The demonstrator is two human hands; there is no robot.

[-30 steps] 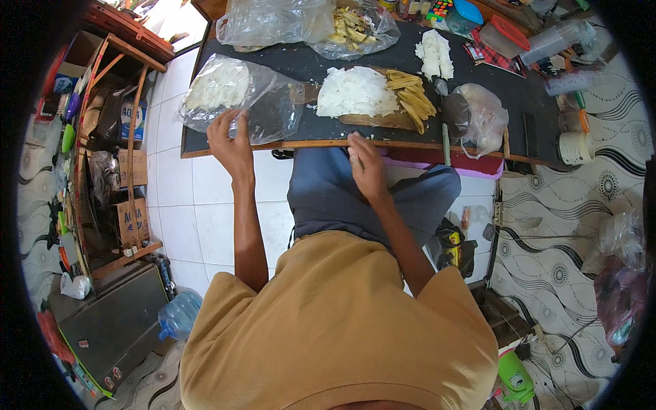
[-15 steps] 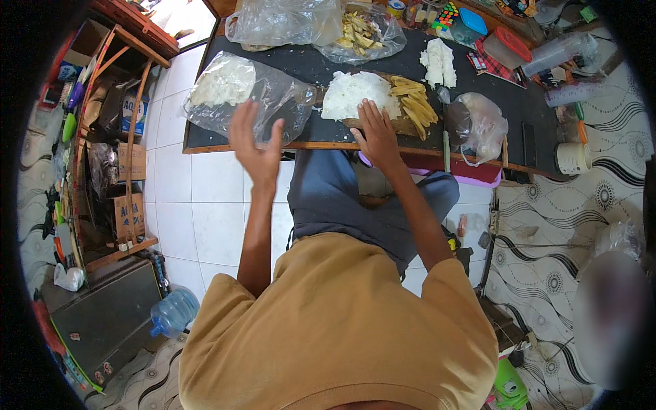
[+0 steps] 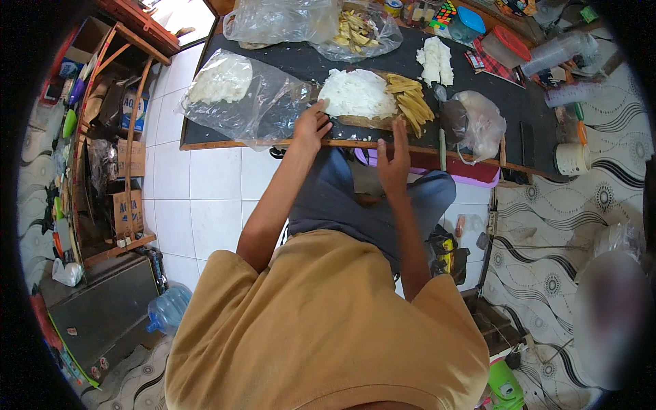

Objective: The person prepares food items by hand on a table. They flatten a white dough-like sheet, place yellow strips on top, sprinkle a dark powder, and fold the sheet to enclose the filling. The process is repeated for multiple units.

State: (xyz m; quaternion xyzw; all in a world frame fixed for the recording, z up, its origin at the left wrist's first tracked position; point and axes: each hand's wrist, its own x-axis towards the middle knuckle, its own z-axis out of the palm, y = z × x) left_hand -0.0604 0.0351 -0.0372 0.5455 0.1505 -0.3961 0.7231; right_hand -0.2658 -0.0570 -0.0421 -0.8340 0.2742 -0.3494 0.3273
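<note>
A stack of thin white wrapper sheets [image 3: 357, 94] lies on a brown wooden board [image 3: 365, 122] near the table's front edge. Against its left lower corner rests my left hand [image 3: 312, 127], fingers apart and slightly bent, gripping nothing visible. My right hand [image 3: 394, 164] is raised just off the board's front right edge, fingers stretched and thumb spread, holding nothing. Pale yellow cut strips [image 3: 412, 104], perhaps banana, are heaped on the board's right end. Left of the board, a clear plastic bag [image 3: 273, 113] lies flat with more white sheets [image 3: 222, 78] in it.
At the back of the dark table [image 3: 273, 60] are a bag of yellow pieces [image 3: 357, 34] and a clear bag [image 3: 283, 22]. Folded white sheets [image 3: 435, 61], a knotted plastic bag [image 3: 482, 126], a phone [image 3: 527, 143] and lidded tubs [image 3: 506, 48] stand to the right.
My left hand has come down and right, from above the plastic bag to the wrappers' left corner. My right hand has lifted off the wrappers and drawn back toward me.
</note>
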